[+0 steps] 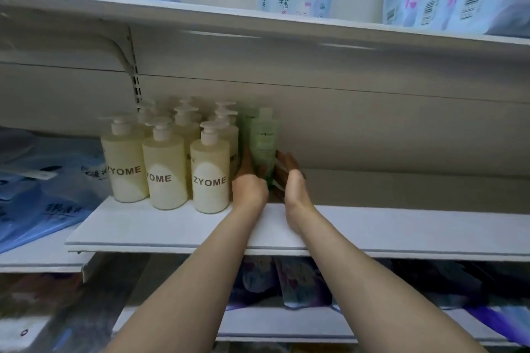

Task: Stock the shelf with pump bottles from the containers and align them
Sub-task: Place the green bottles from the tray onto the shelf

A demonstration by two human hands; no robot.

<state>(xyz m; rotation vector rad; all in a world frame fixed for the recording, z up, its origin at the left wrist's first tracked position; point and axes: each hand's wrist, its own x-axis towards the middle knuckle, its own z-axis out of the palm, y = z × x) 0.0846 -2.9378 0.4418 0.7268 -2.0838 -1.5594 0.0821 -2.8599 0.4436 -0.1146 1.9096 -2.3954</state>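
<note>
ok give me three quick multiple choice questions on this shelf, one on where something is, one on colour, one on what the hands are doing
1. Where is the green bottle?
A. right of the cream bottles
B. on the top shelf
C. left of them

2. What colour is the lettering on the cream bottles?
A. blue
B. brown
C. white

3. What are the left hand and right hand doing?
A. hanging idle
B. lifting a cream bottle
C. flanking the green bottle

Answers: 1 A, it stands at the row's right end. 2 B, ZYOME reads brown. 3 C, one hand sits at each side.

Shelf board lies bare right of the green bottle; yellow pump bottles crowd its left.
</note>
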